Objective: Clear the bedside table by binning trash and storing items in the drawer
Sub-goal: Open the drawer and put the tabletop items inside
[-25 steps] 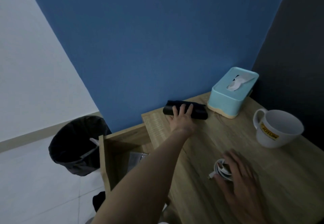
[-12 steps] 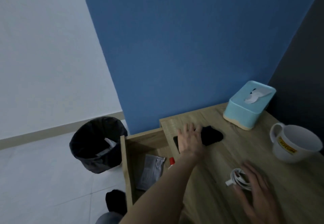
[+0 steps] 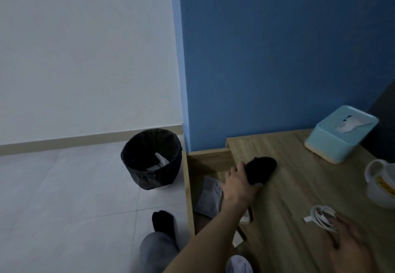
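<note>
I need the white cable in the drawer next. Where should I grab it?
Pinch the coiled loops of the cable from above, across the bundle, not the loose plug end pointing left. The coil lies flat on the table, and the right hand is already at its near edge.

A yellow label is showing on the white mug (image 3: 379, 184) at the table's right edge, its dark lettering too blurred to read
</note>
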Available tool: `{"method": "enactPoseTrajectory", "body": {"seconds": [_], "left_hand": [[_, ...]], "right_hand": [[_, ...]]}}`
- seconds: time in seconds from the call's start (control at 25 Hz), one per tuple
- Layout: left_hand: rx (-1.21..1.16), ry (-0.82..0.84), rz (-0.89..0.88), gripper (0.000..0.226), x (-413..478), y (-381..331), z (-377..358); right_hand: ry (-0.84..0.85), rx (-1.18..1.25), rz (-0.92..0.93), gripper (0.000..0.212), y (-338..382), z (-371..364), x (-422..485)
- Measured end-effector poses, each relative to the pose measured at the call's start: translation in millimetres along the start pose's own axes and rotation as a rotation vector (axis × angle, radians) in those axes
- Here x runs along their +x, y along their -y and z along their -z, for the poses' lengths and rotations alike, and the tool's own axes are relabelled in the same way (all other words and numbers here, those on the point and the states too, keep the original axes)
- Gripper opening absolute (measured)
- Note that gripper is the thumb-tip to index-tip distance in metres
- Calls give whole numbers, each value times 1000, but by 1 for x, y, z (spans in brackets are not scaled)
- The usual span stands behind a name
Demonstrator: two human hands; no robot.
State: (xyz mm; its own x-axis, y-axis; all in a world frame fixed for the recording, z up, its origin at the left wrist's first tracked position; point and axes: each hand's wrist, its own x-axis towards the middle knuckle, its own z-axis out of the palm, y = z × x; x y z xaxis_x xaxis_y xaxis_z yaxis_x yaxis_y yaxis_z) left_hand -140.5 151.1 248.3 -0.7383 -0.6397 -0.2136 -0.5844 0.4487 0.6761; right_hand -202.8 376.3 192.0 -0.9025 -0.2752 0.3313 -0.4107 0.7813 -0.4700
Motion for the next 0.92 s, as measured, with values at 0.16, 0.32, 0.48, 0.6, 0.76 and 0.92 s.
{"method": "enactPoseTrajectory", "body": {"seconds": [0.16,0.32,0.48,0.6,0.76,0.92], "left_hand": [[-320,-105,256,56,-12,32,11],[-472,-22,449,65,-21,65,20],[-609,130,657,72,-23,86,15],[-682,218,728,79,-24,99,-1],[-665,184,735,72,-29,108,-18],[-574,131,689,77,-27,105,-30]], "right_hand": [[73,223,70,50,20,-15,6],[145,308,117,12,68,-48,-10],[178,420,195,9,120,-65,-45],[186,405,187,39,132,-83,-75],[163,269,-4,25,124,-109,-83],[239,179,-153,11,106,-125,-78]]}}
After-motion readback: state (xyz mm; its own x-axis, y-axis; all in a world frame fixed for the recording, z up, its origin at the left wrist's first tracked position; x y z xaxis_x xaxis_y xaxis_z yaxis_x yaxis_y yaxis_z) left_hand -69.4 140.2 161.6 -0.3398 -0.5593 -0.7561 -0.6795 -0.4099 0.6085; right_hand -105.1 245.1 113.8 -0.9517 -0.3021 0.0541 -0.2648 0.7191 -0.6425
